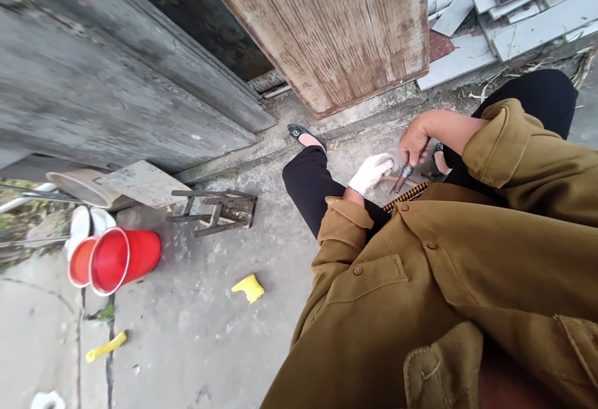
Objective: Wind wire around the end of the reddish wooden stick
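Note:
My left hand (371,173) wears a white knit glove and is closed, its fingers curled in front of my lap. Whatever it grips is too blurred to make out. Bare and to the right of the glove, my right hand (415,138) is wrapped round a tool with a dark, worn handle (402,180), whose end points down toward my lap. The tool's working end is hidden or blurred between the two hands, so its kind does not show. A thin brownish strip lies just below the gloved fingers.
A weathered wooden door (346,29) stands ahead, with stacked boards and tiles (532,29) at the upper right. To the left are a small wooden stool (224,210), red buckets (144,253) and a grey board (144,183). Yellow pieces (250,287) lie on the concrete.

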A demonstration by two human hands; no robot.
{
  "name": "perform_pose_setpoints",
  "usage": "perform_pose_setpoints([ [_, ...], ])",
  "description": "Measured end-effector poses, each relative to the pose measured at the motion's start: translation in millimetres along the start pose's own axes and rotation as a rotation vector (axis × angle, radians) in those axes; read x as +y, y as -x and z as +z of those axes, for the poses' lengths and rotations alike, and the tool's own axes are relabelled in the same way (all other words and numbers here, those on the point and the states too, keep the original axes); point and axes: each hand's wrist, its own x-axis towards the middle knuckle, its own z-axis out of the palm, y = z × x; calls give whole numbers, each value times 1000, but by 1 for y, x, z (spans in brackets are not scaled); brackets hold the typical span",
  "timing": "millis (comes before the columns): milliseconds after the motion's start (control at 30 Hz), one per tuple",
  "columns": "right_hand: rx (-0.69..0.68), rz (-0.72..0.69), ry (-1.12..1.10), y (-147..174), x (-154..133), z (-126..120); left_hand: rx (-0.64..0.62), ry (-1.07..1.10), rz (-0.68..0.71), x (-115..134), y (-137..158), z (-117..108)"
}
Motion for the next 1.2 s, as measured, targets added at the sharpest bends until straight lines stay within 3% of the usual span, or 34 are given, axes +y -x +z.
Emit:
perform_pose_setpoints([
  [33, -115, -13, -9, 6, -2, -3, -24, 32, 13, -1, 0, -1],
  [100, -86, -99, -68, 21, -3, -14, -39, 134, 56, -2, 0, -2],
  [200, 240, -229, -220, 48, 2, -29, 12, 301, 116, -4, 0, -2],
  [300, 639, -385, -447, 66, 9, -36, 47, 332, 137, -4, -1, -2],
  [367, 857, -334, -516, 67, 11, -38, 54, 288, 144, -1, -1, -2],
  [433, 971, -152, -471, 58, 13, -39, 25, 247, 124, 4, 2, -3],
  [500, 976, 55, -312, 42, 15, -41, -40, 216, 87, 10, 6, -4],
  [600, 903, 283, 99, 16, 12, -38, -104, 190, 49, 16, 12, -5],
  [700, 724, 384, 345, -3, 5, -26, -13, 166, 50, 19, 16, -9],
  [767, 463, 389, 302, -7, 0, -16, 95, 142, 76, 19, 16, -12],
  [867, 61, 276, 66, 1, -4, -7, 219, 129, 104, 17, 12, -16],
  [933, -29, 145, -57, 12, -4, -8, 297, 147, 97, 14, 7, -18],
  [1000, 53, -51, -145, 25, -2, -13, 358, 175, 83, 10, 2, -18],
  [1100, 366, -295, -253, 38, 0, -24, 301, 187, 108, 4, -2, -16],
  [1200, 624, -278, -270, 38, 0, -29, 138, 172, 154, 1, -4, -11],
])
